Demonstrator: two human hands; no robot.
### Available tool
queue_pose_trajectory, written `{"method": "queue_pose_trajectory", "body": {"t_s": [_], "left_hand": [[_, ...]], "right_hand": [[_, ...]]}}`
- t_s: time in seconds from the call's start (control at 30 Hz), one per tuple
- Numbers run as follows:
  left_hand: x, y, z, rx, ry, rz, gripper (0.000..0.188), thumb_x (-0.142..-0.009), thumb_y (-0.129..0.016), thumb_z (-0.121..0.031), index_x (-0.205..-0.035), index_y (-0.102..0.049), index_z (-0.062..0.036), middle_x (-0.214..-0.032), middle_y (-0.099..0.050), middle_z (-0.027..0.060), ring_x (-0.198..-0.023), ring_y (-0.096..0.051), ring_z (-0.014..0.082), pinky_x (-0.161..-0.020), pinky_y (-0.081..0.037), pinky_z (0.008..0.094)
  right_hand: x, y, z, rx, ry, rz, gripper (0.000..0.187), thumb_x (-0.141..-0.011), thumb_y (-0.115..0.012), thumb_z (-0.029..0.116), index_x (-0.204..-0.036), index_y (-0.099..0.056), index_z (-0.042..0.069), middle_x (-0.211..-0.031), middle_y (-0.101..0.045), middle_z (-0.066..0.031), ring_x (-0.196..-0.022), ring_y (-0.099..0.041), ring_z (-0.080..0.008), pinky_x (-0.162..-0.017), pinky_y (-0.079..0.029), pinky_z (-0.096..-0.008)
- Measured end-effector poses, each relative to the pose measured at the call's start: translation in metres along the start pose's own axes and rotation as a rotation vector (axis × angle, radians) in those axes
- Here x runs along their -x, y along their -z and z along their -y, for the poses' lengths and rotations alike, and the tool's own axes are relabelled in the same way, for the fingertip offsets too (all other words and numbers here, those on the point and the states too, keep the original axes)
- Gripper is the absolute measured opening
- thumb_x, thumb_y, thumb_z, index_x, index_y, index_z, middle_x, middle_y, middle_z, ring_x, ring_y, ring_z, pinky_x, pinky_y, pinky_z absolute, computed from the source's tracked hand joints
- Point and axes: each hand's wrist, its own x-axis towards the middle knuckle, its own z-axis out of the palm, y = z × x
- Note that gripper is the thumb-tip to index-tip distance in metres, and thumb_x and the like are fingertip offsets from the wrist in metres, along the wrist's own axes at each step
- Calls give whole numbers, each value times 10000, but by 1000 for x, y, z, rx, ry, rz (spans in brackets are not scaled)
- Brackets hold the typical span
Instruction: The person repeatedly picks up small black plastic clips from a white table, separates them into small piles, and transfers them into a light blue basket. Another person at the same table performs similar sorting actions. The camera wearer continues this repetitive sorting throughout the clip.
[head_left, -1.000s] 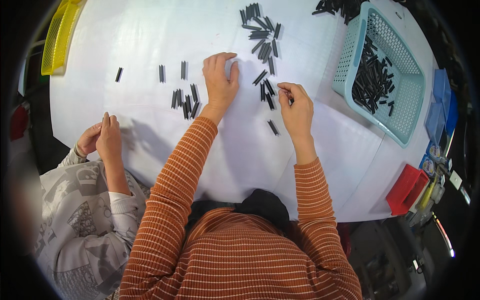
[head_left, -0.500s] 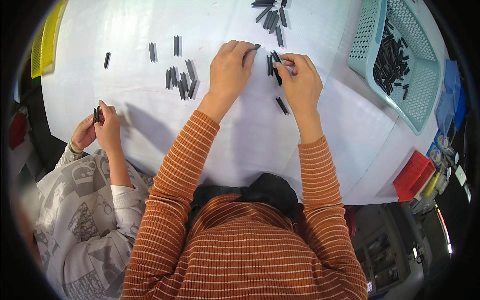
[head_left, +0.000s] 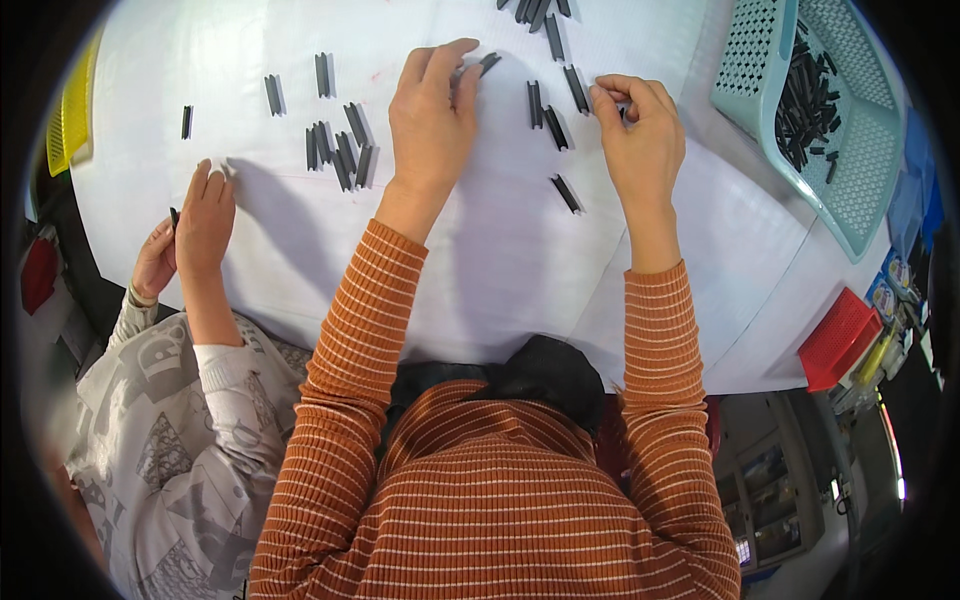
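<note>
My left hand is over the middle of the table, thumb and forefinger apart. A short black grooved strip lies just beyond its fingertips. My right hand is curled, with thumb and forefinger tips close together. Another black strip is right beside those tips, with a narrow gap between. Something dark shows among the right fingers, too hidden to name. Between my hands lie two more strips, one upright and one slanted. A single strip lies nearer me.
A light blue basket of black strips stands at right, a red basket at the near right edge. More strips lie left and far. A co-worker's hands hold a dark strip; a yellow basket is beyond.
The view has shifted slightly. My left hand has drawn back from its strip, its fingers parting. My right hand has moved right, and the strip it touched now lies apart from the neighbouring pair.
</note>
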Motion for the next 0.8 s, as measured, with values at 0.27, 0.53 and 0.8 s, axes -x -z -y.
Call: {"method": "queue_pose_trajectory", "body": {"t_s": [0.27,0.53,0.8], "left_hand": [[5,2,-2,25,24,-11,193,-854,-702,-38,-1046,-690,-51,-880,-628,50,-710,-589,126,-593,-499,243],[34,13,-19,5,49,34,187,-824,-740,-58,-1005,-695,-45,-874,-636,41,-705,-579,136,-623,-495,249],[66,28,-54,600,661,280,239,-891,-692,-138,-1073,-701,17,-859,-726,92,-762,-662,111,-667,-506,236]], "right_hand": [[12,-11,4,130,111,-44,166,-782,-755,216,-928,-689,174,-806,-609,60,-810,-573,-156,-728,-401,-338],[49,-8,14,196,143,44,190,-787,-754,208,-952,-675,155,-813,-624,57,-815,-585,-158,-725,-386,-337],[65,9,42,-406,-240,284,193,-818,-718,155,-975,-716,42,-899,-682,-53,-719,-633,-198,-646,-485,-304]]}}
